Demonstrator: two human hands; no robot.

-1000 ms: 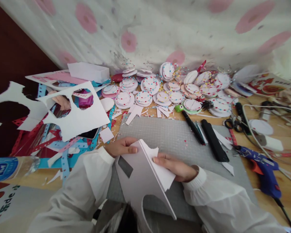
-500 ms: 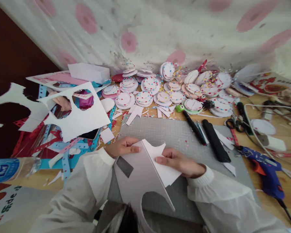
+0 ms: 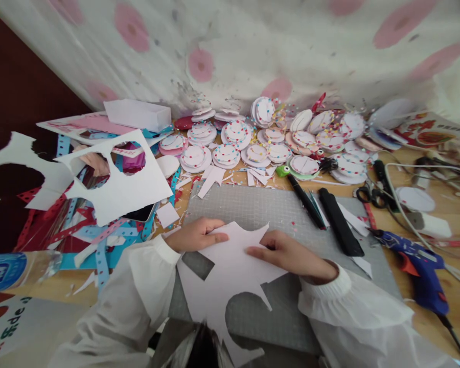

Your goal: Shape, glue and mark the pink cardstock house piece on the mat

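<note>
A white foam board offcut (image 3: pixel 222 276) with curved bites and a rectangular hole is held up above the grey cutting mat (image 3: pixel 249 199). My left hand (image 3: pixel 195 234) pinches its upper left edge between thumb and fingers. On the board's right side, my right hand (image 3: pixel 291 255) grips it with the thumb on top and the fingers curled. The sheet lies nearly flat, and its lower end is partly covered by dark hair at the bottom of the view.
Rows of layered white discs with coloured beads (image 3: pixel 226 155) line the back. At right lie a black pen (image 3: pixel 306 202), a black-handled cutter (image 3: pixel 341 222), scissors (image 3: pixel 370 195) and a blue glue gun (image 3: pixel 414 266). Cut boards (image 3: pixel 145 184), paper strips and a bottle (image 3: pixel 15 271) fill the left.
The board's right part, folded upward along a crease before, has opened out so the sheet is nearly flat. My right hand has shifted slightly right with it.
</note>
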